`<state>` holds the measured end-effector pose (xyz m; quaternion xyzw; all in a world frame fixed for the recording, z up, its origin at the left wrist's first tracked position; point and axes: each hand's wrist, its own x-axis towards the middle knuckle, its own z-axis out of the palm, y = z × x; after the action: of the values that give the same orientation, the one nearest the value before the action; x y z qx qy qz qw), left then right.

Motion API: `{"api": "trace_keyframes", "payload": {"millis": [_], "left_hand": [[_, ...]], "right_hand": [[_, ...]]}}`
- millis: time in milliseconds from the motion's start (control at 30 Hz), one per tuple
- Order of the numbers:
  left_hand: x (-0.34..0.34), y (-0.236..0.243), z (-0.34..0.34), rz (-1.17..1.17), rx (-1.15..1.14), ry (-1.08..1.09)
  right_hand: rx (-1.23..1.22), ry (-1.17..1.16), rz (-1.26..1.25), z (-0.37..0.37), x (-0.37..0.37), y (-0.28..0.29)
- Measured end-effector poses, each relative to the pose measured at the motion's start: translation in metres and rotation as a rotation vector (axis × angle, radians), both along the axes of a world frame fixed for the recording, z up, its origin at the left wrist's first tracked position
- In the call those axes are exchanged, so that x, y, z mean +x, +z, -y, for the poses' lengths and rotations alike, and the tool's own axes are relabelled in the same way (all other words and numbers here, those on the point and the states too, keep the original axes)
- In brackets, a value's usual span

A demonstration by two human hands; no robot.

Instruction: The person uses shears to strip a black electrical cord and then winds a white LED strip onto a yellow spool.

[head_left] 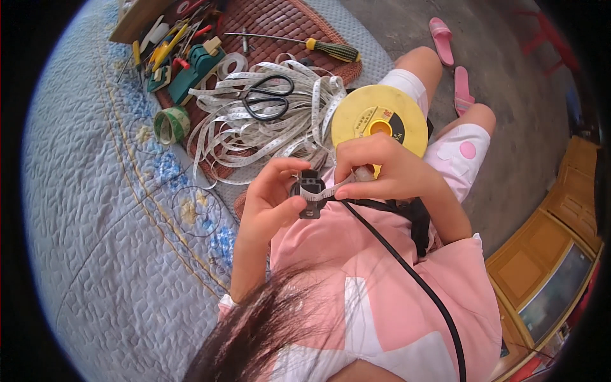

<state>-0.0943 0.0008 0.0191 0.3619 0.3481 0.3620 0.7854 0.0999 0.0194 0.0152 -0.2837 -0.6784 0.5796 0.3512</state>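
My left hand grips a small black plastic piece between thumb and fingers, in front of my shirt. Across its face runs a white strip with printed marks, like measuring tape. The strip's other side is pinched between the thumb and fingers of my right hand. Something pale and clear shows under the right fingers, too hidden to name. Behind that hand a round yellow spool rests on my lap. A large loose heap of similar white tape lies just beyond my hands.
Black-handled scissors lie on the tape heap. Farther off are a screwdriver, a green tape dispenser, a green tape roll and assorted tools on a brown mat. A black cable crosses my shirt. Pink slippers are on the floor.
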Motion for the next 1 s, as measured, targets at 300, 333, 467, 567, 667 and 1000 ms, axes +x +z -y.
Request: {"api": "trace_keyframes", "payload": {"millis": [300, 333, 467, 567, 667, 1000], "left_hand": [[-0.053, -0.012, 0.007, 0.220, -0.059, 0.405], [-0.061, -0.012, 0.006, 0.289, -0.086, 0.552], [-0.109, -0.007, 0.000, 0.668, 0.002, 0.695], [-0.141, 0.000, 0.003, 0.925, 0.143, 0.827], [-0.156, -0.014, 0.014, 0.441, 0.377, 0.963], [0.032, -0.034, 0.014, -0.013, -0.164, 0.099]], "right_hand": [[0.182, 0.146, 0.203, -0.035, -0.043, -0.007], [0.290, 0.116, 0.257, -0.045, -0.052, -0.008], [0.675, -0.135, 0.171, -0.087, -0.086, 0.006], [0.572, -0.340, 0.047, -0.098, -0.051, 0.031], [0.248, -0.813, 0.115, -0.068, 0.022, 0.007], [0.140, -0.784, 0.329, 0.080, 0.023, -0.018]]}}
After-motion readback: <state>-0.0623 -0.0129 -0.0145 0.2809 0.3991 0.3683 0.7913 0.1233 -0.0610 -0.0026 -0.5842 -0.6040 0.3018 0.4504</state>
